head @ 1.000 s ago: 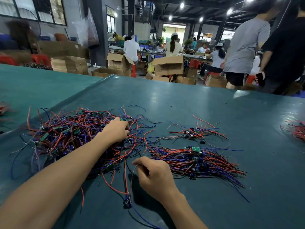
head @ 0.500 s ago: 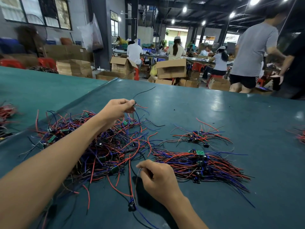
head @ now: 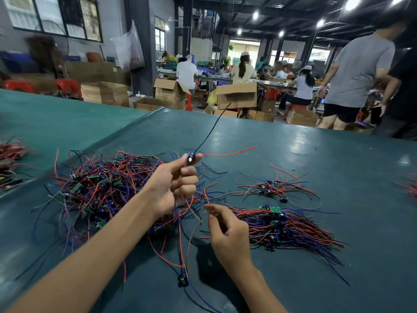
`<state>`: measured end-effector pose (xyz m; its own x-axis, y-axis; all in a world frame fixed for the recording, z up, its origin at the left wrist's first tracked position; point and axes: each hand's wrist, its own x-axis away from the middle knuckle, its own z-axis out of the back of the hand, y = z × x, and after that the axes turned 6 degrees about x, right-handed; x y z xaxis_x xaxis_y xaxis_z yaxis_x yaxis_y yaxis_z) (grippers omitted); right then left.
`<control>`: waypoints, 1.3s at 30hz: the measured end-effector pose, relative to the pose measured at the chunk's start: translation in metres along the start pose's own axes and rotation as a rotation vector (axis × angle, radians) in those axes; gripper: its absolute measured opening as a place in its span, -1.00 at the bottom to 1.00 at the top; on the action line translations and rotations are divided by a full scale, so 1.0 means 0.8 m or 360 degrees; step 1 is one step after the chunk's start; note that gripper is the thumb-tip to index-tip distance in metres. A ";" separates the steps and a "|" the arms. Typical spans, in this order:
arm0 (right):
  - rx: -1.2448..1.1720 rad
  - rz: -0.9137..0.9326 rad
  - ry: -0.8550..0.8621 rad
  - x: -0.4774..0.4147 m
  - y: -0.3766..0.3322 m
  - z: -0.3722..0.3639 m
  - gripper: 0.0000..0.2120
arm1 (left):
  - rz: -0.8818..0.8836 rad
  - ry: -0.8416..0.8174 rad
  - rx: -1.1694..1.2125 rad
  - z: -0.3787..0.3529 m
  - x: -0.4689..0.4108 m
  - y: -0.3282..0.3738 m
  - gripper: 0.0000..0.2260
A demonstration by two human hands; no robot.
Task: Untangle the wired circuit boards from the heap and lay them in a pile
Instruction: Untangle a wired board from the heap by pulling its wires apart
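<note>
A tangled heap [head: 101,188] of small green circuit boards with red, blue and black wires lies left of centre on the green table [head: 338,166]. My left hand [head: 173,184] is raised above it, pinching a small wired board [head: 190,159] whose black and red wires stick up and to the right. My right hand [head: 225,231] sits nearer me, fingers pinched on thin wires that hang from the lifted board. To the right lies a neat pile [head: 282,227] of boards with wires combed rightward. A smaller bundle [head: 270,188] lies behind it.
A loose dark part [head: 182,279] on red and blue wires lies near the front edge. More wire bundles sit at the far left [head: 11,159] and far right [head: 410,186]. Beyond the table are cardboard boxes [head: 237,96], seated workers and two standing people [head: 356,75].
My left hand went from buried in the heap to lifted well above it, pulling one wired board free. My right hand stayed low and shifted its pinch onto the trailing wires.
</note>
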<state>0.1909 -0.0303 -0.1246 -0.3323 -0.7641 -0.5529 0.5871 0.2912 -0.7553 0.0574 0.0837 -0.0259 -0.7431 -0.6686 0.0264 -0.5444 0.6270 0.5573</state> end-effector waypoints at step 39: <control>-0.0732 -0.0868 -0.0264 -0.048 -0.017 0.035 -0.83 | -0.0413 0.0022 -0.1029 0.055 0.034 -0.097 -0.81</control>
<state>0.2159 -0.0212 -0.0832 -0.3514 -0.9359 -0.0229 -0.0113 0.0288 -0.9995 0.0621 0.0341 -0.1052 -0.6129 -0.7724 -0.1665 -0.3595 0.0849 0.9293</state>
